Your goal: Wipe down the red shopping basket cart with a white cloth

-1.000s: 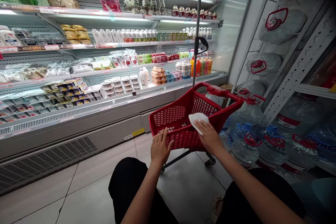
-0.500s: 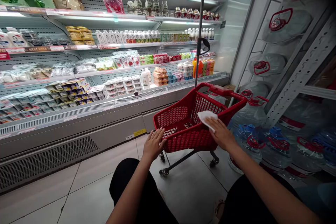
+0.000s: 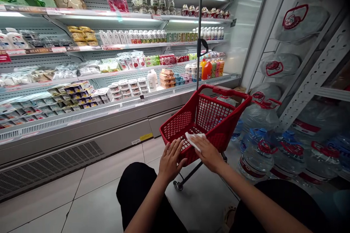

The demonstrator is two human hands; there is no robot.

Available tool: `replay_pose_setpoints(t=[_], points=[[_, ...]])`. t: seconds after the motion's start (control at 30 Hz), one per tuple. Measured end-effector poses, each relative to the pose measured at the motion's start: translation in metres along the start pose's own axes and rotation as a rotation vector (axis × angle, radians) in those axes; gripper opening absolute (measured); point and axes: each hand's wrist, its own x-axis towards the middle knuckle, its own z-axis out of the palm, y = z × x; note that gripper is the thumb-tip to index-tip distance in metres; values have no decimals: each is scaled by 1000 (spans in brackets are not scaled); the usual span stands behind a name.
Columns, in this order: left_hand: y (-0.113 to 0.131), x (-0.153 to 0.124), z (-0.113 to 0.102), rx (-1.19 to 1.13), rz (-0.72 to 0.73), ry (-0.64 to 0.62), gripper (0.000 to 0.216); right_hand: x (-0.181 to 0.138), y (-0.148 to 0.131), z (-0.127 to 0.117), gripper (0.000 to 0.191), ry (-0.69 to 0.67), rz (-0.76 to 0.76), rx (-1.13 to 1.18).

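A small red plastic shopping cart (image 3: 213, 114) on wheels stands in front of me on the tiled floor, with a tall grey pole (image 3: 199, 25) rising from it. My left hand (image 3: 171, 158) lies open against the cart's near rim, fingers spread. My right hand (image 3: 206, 151) presses a white cloth (image 3: 193, 139) flat on the near edge of the cart, fingers stretched over it. My knees in black trousers (image 3: 136, 193) show below.
A long refrigerated shelf unit (image 3: 109, 65) with dairy packs, bottles and cups runs along the left. Large water jugs (image 3: 273, 153) with red caps sit on the floor and on a metal rack (image 3: 311, 72) at the right. Grey tiled floor (image 3: 90, 193) lies between.
The cloth and my right hand slid from the cart's right rim to its near edge. The cart turned, and my left hand shifted a little right on the rim.
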Motion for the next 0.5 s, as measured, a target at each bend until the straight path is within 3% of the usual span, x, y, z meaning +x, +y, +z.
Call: replay_pose_setpoints(t=[0.1, 0.2, 0.33, 0.5], points=[[-17, 11, -6, -68, 106, -47, 97, -5, -31, -4, 61, -63, -136, 87], [-45, 23, -9, -124, 192, -101, 115, -14, -30, -16, 61, -111, -213, 135], [-66, 26, -7, -153, 216, -166, 108, -18, 13, -29, 58, -77, -139, 110], [-52, 21, -1, -134, 134, -150, 110, -11, 75, -32, 56, 11, 72, -12]])
